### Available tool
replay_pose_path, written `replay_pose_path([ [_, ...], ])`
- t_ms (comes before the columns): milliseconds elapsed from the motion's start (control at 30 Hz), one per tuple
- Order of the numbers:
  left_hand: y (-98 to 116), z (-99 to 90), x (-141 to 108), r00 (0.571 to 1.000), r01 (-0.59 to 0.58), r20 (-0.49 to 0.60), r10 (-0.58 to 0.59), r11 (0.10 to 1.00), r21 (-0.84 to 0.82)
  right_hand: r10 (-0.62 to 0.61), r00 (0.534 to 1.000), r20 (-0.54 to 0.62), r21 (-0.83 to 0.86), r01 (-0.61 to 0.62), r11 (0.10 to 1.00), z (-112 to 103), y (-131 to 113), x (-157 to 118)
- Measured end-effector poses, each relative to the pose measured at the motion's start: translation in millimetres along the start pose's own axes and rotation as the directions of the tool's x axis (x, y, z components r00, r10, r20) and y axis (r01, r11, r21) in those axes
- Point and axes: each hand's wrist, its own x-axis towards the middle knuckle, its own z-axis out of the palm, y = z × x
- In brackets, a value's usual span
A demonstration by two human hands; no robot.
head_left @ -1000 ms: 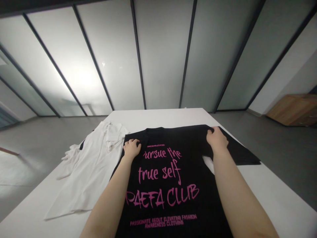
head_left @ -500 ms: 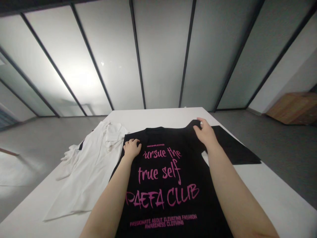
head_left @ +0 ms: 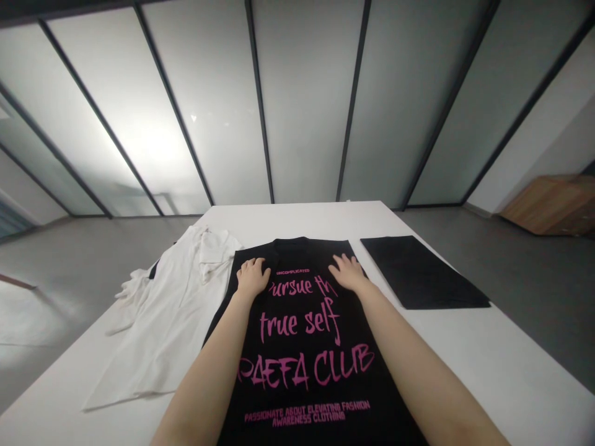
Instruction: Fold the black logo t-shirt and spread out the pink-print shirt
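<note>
A black shirt with pink lettering lies flat in the middle of the white table, its collar at the far end. Near its upper left corner my left hand rests on the cloth, fingers bent and slightly apart. My right hand lies on the upper right part, fingers spread, palm down, covering the end of the top lettering. No right sleeve sticks out past the shirt's straight right edge. My forearms cover parts of both sides.
Rumpled white garments lie on the table's left side, close against the black shirt. A flat black rectangle of cloth is at the right edge. Beyond the table stand frosted glass panels; a brown wooden object is on the floor at right.
My right hand has moved left and inward from the right sleeve onto the shirt's body. The sleeve that stuck out is now folded in. My left hand has barely shifted.
</note>
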Motion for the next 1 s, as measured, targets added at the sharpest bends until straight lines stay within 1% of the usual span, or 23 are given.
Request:
replay_pose_path([
  [67, -2, 5.7, -1, 1.000, -0.003, 0.009, 0.002, 1.000, 0.031, 0.007, 0.999, 0.031, -0.167, -0.002, 0.986, 16, 4, -1],
  [133, -3, 10.5, -1, 1.000, -0.017, 0.026, 0.016, 0.998, 0.060, -0.011, 0.997, 0.075, -0.305, 0.034, 0.952, 24, 8, -1],
  [233, -5, 14.1, -1, 0.999, -0.036, 0.042, 0.033, 0.996, 0.080, -0.067, 0.990, 0.120, -0.382, 0.109, 0.918, 26, 13, 0],
  [333, -3, 14.2, -1, 0.996, -0.048, 0.073, 0.042, 0.994, 0.093, -0.087, 0.988, 0.130, -0.397, 0.133, 0.908, 26, 15, 0],
  [400, -1, 12.2, -1, 0.996, -0.050, 0.082, 0.042, 0.994, 0.094, -0.089, 0.990, 0.106, -0.383, 0.123, 0.915, 26, 15, 0],
  [433, 0, 10.6, -1, 0.997, -0.044, 0.069, 0.038, 0.995, 0.087, -0.092, 0.992, 0.081, -0.370, 0.116, 0.922, 27, 14, 1],
  [500, 1, 5.9, 0, 1.000, -0.017, -0.002, 0.017, 0.999, 0.044, -0.102, 0.995, 0.022, -0.346, 0.103, 0.933, 27, 14, 3],
  [567, -2, 0.6, 2, 0.993, 0.015, -0.116, -0.017, 1.000, -0.019, -0.100, 0.995, -0.020, -0.340, 0.087, 0.936, 28, 15, 7],
  [633, -9, -3.0, 4, 0.979, 0.032, -0.201, -0.043, 0.998, -0.057, -0.081, 0.996, -0.025, -0.356, 0.067, 0.932, 28, 17, 13],
  [667, -13, -3.4, 5, 0.976, 0.037, -0.211, -0.047, 0.998, -0.053, -0.069, 0.997, -0.021, -0.364, 0.056, 0.930, 28, 17, 16],
  [700, -17, -2.7, 5, 0.979, 0.041, -0.197, -0.048, 0.999, -0.035, -0.057, 0.998, -0.016, -0.373, 0.047, 0.927, 28, 17, 20],
  [800, -23, 4.1, 5, 0.992, 0.058, -0.111, -0.053, 0.997, 0.043, -0.037, 0.999, -0.027, -0.385, 0.023, 0.923, 24, 14, 30],
  [933, -21, 11.4, 4, 0.993, 0.089, -0.081, -0.084, 0.994, 0.070, -0.034, 0.989, -0.144, -0.386, -0.024, 0.922, 22, 6, 37],
  [1000, -20, 11.5, 5, 0.992, 0.117, -0.065, -0.112, 0.990, 0.074, -0.065, 0.981, -0.180, -0.389, -0.010, 0.921, 25, 4, 38],
])
